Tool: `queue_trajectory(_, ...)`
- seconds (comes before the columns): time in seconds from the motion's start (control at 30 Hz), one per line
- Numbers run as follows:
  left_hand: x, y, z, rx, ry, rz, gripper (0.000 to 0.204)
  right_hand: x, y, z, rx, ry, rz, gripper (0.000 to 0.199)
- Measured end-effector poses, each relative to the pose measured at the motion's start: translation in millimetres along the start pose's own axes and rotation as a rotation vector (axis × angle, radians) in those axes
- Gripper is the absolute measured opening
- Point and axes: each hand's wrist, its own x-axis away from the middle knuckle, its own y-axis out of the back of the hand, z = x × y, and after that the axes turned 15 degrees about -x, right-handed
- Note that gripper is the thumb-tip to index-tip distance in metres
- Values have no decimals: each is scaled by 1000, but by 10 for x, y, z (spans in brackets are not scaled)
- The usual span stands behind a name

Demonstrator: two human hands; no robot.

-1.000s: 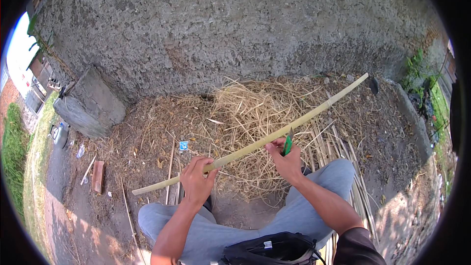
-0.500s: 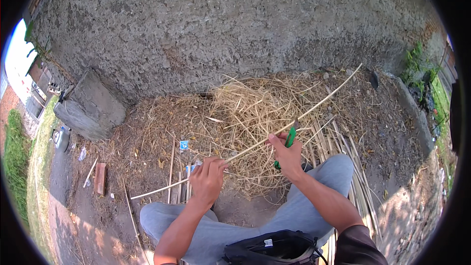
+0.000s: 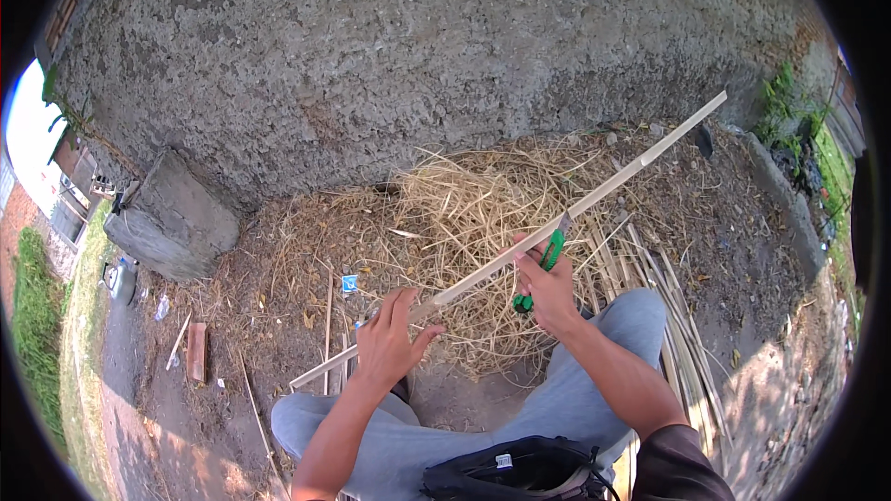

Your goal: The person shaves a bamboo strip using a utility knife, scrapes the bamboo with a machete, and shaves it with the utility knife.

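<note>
A long pale bamboo strip [image 3: 613, 180] slants across in front of me, its right end high toward the wall and its broad flat face showing. My right hand [image 3: 550, 297] is closed around a green utility knife [image 3: 554, 249] and pinches the strip beside it. The knife's blade points up and lies close to the strip's edge. My left hand [image 3: 384, 345] rests over the lower-left part of the strip, fingers stretched and thumb spread apart from them. The strip passes beneath that hand and comes out again on its left.
A heap of thin bamboo shavings [image 3: 483, 213] lies ahead, before a rough grey wall [image 3: 418, 56]. More strips [image 3: 682, 343] lie by my right leg. At left are a concrete block [image 3: 176, 218], a reddish-brown piece [image 3: 197, 351] and a metal kettle [image 3: 121, 280].
The strip has turned from its narrow edge to its broad face and shifted up to the right. My left hand's fingers have loosened and spread; the right still holds the knife.
</note>
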Motion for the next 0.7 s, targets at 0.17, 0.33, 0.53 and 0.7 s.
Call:
queue_trajectory(0.17, -133, 56, 264, -38, -6, 355, 34, -57, -26, 124, -69, 47, 21, 29)
queue_trajectory(0.33, -319, 413, 172, 285, 210, 513, 33, -179, 92, 207, 525, 205, 174, 40)
queue_trajectory(0.53, -44, 644, -40, 738, 599, 696, 32, 108, 46, 214, 796, 379, 172, 38)
queue_trajectory(0.7, 251, 489, -235, 1046, 765, 694, 30, 314, 17, 99, 893, 496, 329, 26)
